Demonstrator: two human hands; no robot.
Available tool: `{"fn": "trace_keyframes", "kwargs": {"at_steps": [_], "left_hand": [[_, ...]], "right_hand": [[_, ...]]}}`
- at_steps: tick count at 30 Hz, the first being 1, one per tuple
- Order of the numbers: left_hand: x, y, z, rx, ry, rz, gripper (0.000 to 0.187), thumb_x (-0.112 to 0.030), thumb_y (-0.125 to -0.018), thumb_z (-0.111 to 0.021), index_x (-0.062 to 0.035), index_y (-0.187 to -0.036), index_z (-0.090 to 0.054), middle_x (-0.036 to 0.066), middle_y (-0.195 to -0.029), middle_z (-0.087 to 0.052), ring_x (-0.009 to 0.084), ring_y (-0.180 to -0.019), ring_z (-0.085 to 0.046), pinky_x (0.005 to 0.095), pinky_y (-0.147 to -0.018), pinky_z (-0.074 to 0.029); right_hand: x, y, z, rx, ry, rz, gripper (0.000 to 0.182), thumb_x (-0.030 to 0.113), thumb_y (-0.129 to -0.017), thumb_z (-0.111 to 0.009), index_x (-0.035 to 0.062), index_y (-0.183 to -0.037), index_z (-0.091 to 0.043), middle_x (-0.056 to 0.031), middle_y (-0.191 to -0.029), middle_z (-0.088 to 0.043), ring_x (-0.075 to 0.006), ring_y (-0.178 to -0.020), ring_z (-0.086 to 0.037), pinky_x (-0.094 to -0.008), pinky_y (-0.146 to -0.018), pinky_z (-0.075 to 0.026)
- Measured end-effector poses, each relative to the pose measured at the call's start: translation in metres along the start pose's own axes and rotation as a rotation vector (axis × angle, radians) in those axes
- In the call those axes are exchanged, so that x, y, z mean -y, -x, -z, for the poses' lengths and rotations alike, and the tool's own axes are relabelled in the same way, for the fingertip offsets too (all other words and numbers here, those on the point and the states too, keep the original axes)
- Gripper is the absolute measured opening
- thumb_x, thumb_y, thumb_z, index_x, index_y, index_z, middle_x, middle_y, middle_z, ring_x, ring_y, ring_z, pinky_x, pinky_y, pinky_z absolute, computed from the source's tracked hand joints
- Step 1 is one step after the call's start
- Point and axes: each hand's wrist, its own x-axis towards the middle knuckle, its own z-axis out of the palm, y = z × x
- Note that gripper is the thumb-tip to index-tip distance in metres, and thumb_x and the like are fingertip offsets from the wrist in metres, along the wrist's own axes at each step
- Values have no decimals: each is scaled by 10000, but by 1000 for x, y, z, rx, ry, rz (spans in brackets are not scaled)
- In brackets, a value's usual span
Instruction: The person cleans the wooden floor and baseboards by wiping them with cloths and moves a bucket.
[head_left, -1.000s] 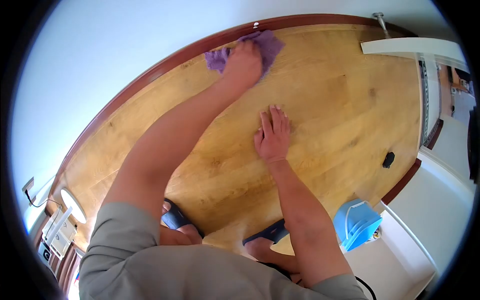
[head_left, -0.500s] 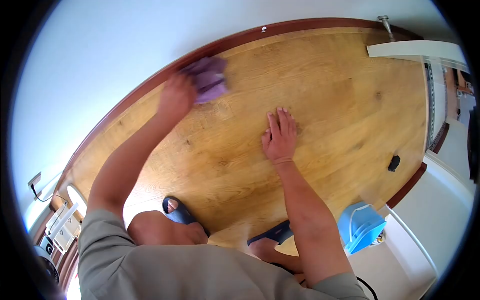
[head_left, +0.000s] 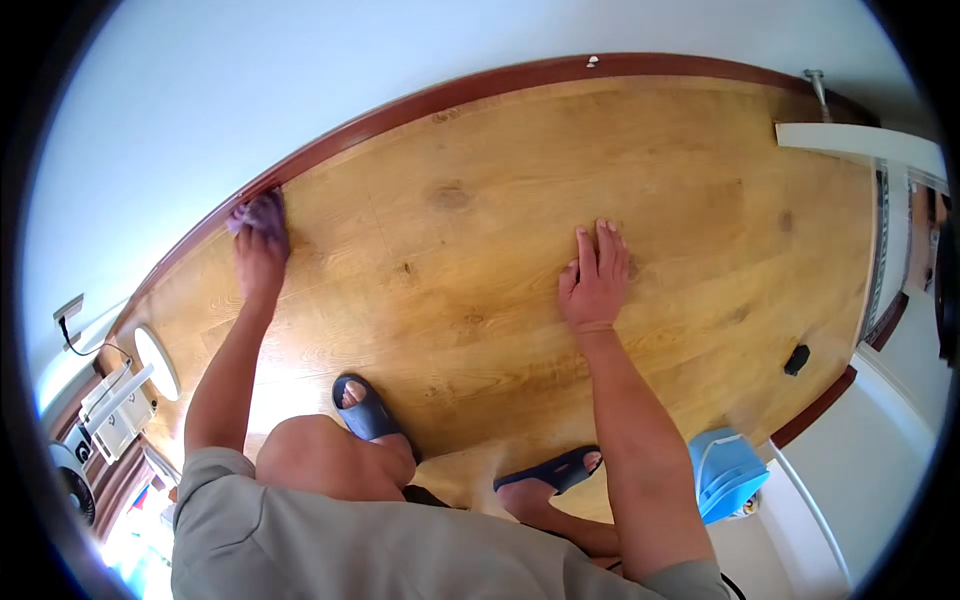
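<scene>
A crumpled purple cloth [head_left: 264,212] is bunched under the fingers of my left hand [head_left: 260,258]. The cloth presses against the dark red baseboard [head_left: 370,122] where it meets the wooden floor [head_left: 480,220]. Further right, my right hand [head_left: 595,283] rests palm down on the floorboards, fingers stretched out and somewhat spread, holding nothing. Part of the cloth is hidden beneath my left hand.
My feet wear dark slippers [head_left: 372,408]. At lower right stands a blue bucket [head_left: 727,474]; a small black object [head_left: 797,360] lies near the doorway. A white door edge [head_left: 860,142] juts in at upper right. A white fan [head_left: 72,490] is at lower left.
My left hand has moved the purple cloth left along the baseboard, back towards my body. My right hand stays planted on the floor while the view has shifted slightly.
</scene>
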Motion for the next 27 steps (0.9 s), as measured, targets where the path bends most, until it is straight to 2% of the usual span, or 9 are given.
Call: {"fn": "trace_keyframes", "kwargs": {"at_steps": [4,6,10,13,15,18,22,24,27], "left_hand": [[-87,-34,4,-226,-77,-259,400,-239,-882,-664,47,-1161,-632,283,-1270,-538,461,-1175,-516,544,-1003,-437],[-115,-34,4,-59,62,-149,487,-259,-887,-675,3,-1289,-589,253,-1344,-531,444,-1259,-479,563,-1045,-400],[-184,-54,16,61,389,-250,508,-287,-852,-702,25,-1239,-599,237,-1263,-555,409,-1182,-523,509,-987,-435],[-248,-78,17,128,458,-432,384,-337,-851,-689,-3,-1034,-642,200,-1119,-575,348,-1069,-552,473,-939,-455],[-271,-80,11,5,330,-504,439,-342,-852,-682,-6,-1131,-633,184,-1151,-574,339,-1117,-536,472,-985,-438],[-239,-77,10,-102,187,-569,454,-333,-863,-672,-5,-1173,-621,176,-1175,-573,324,-1140,-530,468,-1000,-432],[-150,-47,-2,-57,60,-349,373,-283,-857,-673,-37,-1134,-628,162,-1138,-611,314,-1060,-580,458,-961,-462],[-105,-40,29,220,183,33,309,-191,-827,-665,-67,-1107,-628,145,-1043,-651,326,-951,-621,467,-857,-503],[29,-3,-8,-72,13,24,355,-102,-794,-629,-85,-1148,-610,140,-957,-656,353,-868,-630,515,-773,-518]], "right_hand": [[1,1,0,4,12,-1,474,163,-874,-507,46,-1327,-581,-216,-1462,-484,-415,-1386,-433,-586,-1163,-329],[0,0,1,8,2,5,477,162,-868,-511,47,-1325,-581,-216,-1459,-488,-416,-1379,-440,-589,-1160,-330],[1,2,2,33,37,-17,482,162,-855,-526,48,-1319,-588,-216,-1468,-484,-417,-1377,-442,-596,-1157,-327],[-1,2,-2,55,98,-4,488,159,-853,-530,47,-1325,-586,-219,-1477,-480,-419,-1376,-446,-594,-1158,-326],[-1,1,-2,45,150,6,492,150,-858,-529,45,-1336,-581,-218,-1484,-478,-423,-1375,-449,-581,-1160,-329],[-6,3,-5,14,119,35,478,126,-892,-507,49,-1359,-572,-207,-1487,-482,-423,-1377,-450,-555,-1161,-337],[0,1,0,12,117,52,453,141,-954,-455,51,-1384,-563,-199,-1489,-483,-416,-1390,-444,-541,-1159,-346],[2,-1,1,6,121,63,448,159,-978,-430,54,-1394,-559,-200,-1490,-482,-408,-1396,-443,-543,-1149,-351],[-3,-1,-1,-35,122,106,454,177,-984,-428,61,-1404,-554,-195,-1492,-484,-402,-1401,-445,-549,-1128,-362]]}}
